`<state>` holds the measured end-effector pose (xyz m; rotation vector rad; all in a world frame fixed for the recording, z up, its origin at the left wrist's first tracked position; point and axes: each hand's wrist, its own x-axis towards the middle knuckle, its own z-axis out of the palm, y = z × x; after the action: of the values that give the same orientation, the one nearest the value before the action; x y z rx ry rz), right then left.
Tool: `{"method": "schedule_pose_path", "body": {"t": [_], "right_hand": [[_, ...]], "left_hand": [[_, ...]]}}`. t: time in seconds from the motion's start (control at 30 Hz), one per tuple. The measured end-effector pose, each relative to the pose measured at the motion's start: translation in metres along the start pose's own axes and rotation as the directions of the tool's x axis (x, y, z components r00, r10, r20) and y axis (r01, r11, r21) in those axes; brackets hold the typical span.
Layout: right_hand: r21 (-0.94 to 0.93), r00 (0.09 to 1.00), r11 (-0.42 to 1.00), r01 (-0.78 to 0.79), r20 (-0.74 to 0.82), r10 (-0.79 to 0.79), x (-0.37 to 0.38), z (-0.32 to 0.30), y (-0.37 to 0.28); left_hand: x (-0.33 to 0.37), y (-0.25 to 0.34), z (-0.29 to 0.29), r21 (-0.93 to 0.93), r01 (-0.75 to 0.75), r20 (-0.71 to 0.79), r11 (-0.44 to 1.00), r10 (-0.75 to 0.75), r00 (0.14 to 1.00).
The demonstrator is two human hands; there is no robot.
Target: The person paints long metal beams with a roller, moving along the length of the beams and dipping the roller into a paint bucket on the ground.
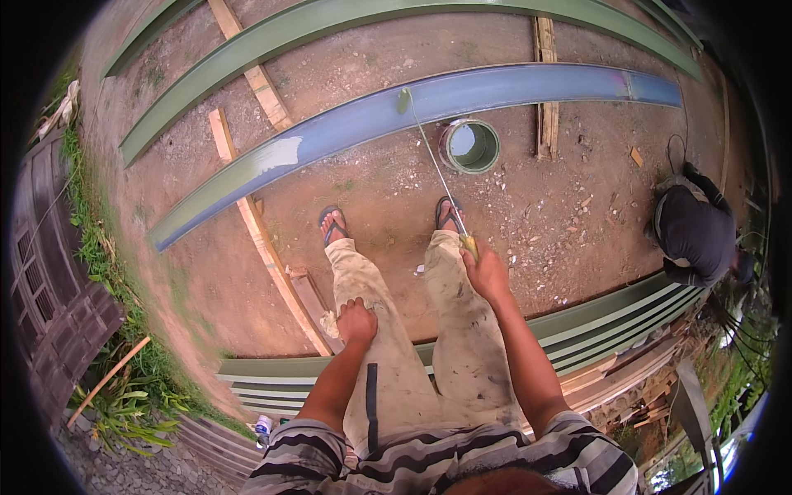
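A bucket (493, 147) is standing beside the rod (435, 161) of a roller (403, 101), perhaps inviting a spill should the rod swing right. The roller is pressing against the bluish beam (363, 117), ahead and slightly left of the right hand (487, 275), which is gripping its handle (469, 245). The left hand (357, 322) is resting on a trouser leg (396, 355), its grip unclear.

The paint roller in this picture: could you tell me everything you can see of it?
The paint roller has a small, stubby green head, a long, thin, pale rod that looks like metal, and a yellowish handle gripped in the right hand. The rod slants up and left, crossing the right foot in this view. The head appears to rest on the bluish beam, left of the bucket.
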<state>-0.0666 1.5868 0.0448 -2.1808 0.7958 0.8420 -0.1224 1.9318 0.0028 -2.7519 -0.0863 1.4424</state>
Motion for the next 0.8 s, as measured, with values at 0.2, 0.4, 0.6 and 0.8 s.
{"method": "schedule_pose_path", "body": {"t": [0.2, 0.4, 0.6, 0.8], "right_hand": [[-0.402, 0.985, 0.911, 0.096, -0.09, -0.144, 0.028, -0.02, 0.003], [-0.599, 0.952, 0.752, 0.275, 0.059, -0.301, 0.039, -0.068, -0.017], [-0.742, 0.828, 0.434, 0.511, 0.288, -0.481, 0.094, -0.061, -0.137], [-0.748, 0.628, 0.136, 0.649, 0.427, -0.651, 0.152, 0.018, -0.278]], "left_hand": [[-0.009, -0.01, 0.012, -0.077, 0.068, 0.002, 0.995, -0.068, 0.998], [-0.017, -0.027, 0.021, -0.246, 0.14, -0.012, 0.959, -0.147, 0.989], [-0.027, -0.045, 0.029, -0.372, 0.225, 0.022, 0.901, -0.234, 0.972], [-0.032, -0.073, 0.041, -0.446, 0.309, 0.065, 0.84, -0.314, 0.947]]}}
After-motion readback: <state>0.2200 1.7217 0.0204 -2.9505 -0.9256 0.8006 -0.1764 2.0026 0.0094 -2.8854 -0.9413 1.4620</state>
